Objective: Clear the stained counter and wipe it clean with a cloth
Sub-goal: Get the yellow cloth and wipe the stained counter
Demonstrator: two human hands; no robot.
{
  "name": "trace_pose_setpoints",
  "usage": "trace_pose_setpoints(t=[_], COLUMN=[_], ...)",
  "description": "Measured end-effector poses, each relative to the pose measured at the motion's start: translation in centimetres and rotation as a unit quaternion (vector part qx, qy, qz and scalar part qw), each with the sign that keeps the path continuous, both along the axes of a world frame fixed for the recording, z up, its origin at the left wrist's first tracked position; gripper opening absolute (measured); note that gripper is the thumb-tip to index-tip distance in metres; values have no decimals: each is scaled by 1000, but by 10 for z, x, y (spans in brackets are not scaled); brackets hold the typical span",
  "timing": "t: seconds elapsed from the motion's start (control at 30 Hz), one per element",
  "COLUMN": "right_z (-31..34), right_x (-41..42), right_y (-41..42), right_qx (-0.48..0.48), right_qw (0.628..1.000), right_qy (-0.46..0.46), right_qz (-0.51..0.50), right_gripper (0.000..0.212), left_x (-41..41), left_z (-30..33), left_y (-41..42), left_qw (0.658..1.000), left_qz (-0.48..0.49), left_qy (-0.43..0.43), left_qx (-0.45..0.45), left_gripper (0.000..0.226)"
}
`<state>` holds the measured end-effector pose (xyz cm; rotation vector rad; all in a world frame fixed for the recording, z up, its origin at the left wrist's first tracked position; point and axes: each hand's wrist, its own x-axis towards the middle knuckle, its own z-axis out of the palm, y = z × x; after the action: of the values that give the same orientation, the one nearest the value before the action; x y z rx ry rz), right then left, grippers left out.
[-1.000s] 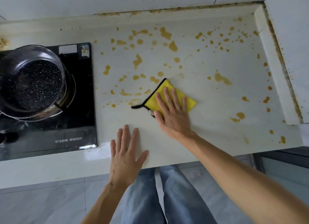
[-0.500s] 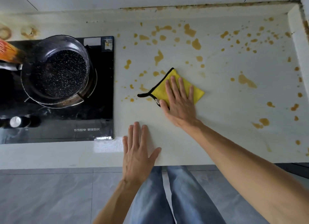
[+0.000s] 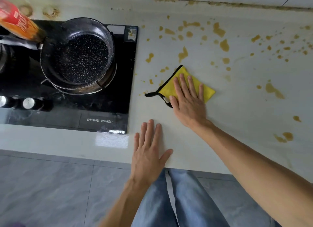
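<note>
A folded yellow cloth (image 3: 207, 91) with black edging lies on the pale counter (image 3: 237, 118), which is spattered with many yellow-brown stains (image 3: 224, 44) across its back and right. My right hand (image 3: 188, 98) presses flat on the cloth with straight fingers. My left hand (image 3: 149, 150) rests flat on the counter near the front edge, fingers spread, holding nothing. The strip of counter between the two hands looks free of stains.
A black glass hob (image 3: 101, 99) is set into the counter on the left, with a dark speckled pan (image 3: 79, 55) on its burner. A bottle with a red label (image 3: 17, 21) stands at the far left. Two knobs (image 3: 28, 103) sit on the hob's front.
My right hand has slid the cloth a little leftward, nearer the hob, over the stains there. The view has shifted left, showing more of the hob. My left hand stays put.
</note>
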<state>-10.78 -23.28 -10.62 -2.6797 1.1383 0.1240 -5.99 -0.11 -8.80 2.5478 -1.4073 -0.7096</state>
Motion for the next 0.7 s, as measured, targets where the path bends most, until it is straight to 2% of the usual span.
trace_pose_setpoints(t=[0.23,0.4,0.57,0.7], right_z=[-5,-5,-3,-1], right_x=[-20,23,64,48], right_y=[47,32,5,23], right_qx=[-23,-1,4,-1], right_qw=[997,992,995,994], right_qy=[-5,-11,-7,-19], right_qz=[78,127,97,107], right_gripper=[67,69,68,68], left_x=[-3,-3,-2,-2], left_z=[-4,-1,0,-2], left_y=[4,3,2,3], left_qw=[1000,1000,1000,1000], left_qz=[9,7,13,15], left_qy=[5,5,3,-7], left_qx=[-13,-5,-10,-14], left_gripper=[91,90,90,89])
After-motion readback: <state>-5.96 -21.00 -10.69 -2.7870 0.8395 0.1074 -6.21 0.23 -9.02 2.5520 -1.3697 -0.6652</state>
